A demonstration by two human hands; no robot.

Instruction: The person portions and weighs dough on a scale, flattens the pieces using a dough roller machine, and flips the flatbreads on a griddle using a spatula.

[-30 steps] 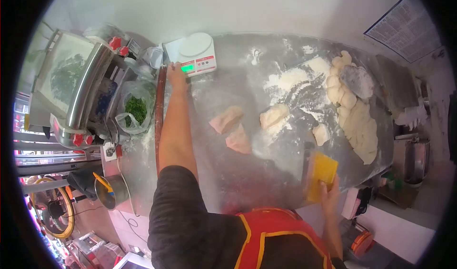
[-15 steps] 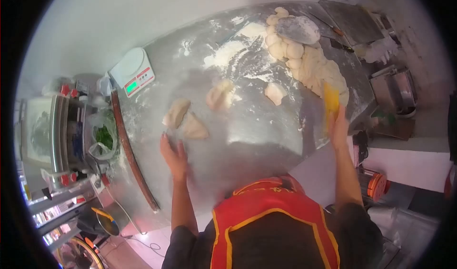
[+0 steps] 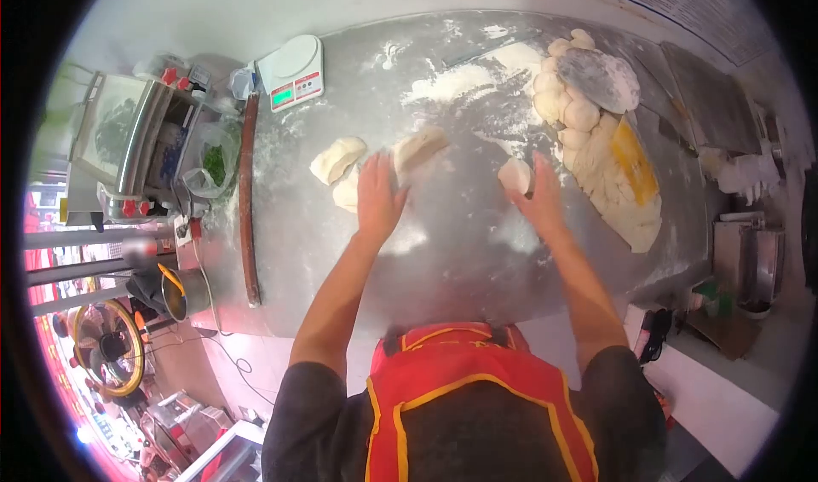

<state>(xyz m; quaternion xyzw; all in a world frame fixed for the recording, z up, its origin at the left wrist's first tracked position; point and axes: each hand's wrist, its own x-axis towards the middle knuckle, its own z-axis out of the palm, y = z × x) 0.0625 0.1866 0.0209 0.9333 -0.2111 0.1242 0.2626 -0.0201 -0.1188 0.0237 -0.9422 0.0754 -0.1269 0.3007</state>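
Over the grey worktop (image 3: pixel 443 265), the person's left hand (image 3: pixel 380 194) is holding nothing, its fingers stretching forward and its palm facing down between the middle dough piece (image 3: pixel 419 149) and two paler lumps; whether its fingertips are touching the middle one is hard to tell. Those lumps, the upper dough lump (image 3: pixel 338 159) and the lower dough lump (image 3: pixel 347 192), are lying against each other just to its left. The right hand (image 3: pixel 538 199) is curving around the small dough piece (image 3: pixel 515 176), which is sitting between thumb and fingers; how firmly they are pressing cannot be told. Farther right, the yellow scraper (image 3: pixel 634 162) is lying on the dough sheet (image 3: pixel 607 184), near the rounded dough balls (image 3: pixel 562 103) and a scoop-like container (image 3: pixel 599 80). White flour (image 3: pixel 452 85) is covering part of the surface beyond the hands. Toward the left, the digital kitchen scale (image 3: pixel 296 73) is showing a green-lit display, and the long wooden rolling pin (image 3: pixel 249 201) is lying near a plastic bag of chopped greens (image 3: pixel 214 166).
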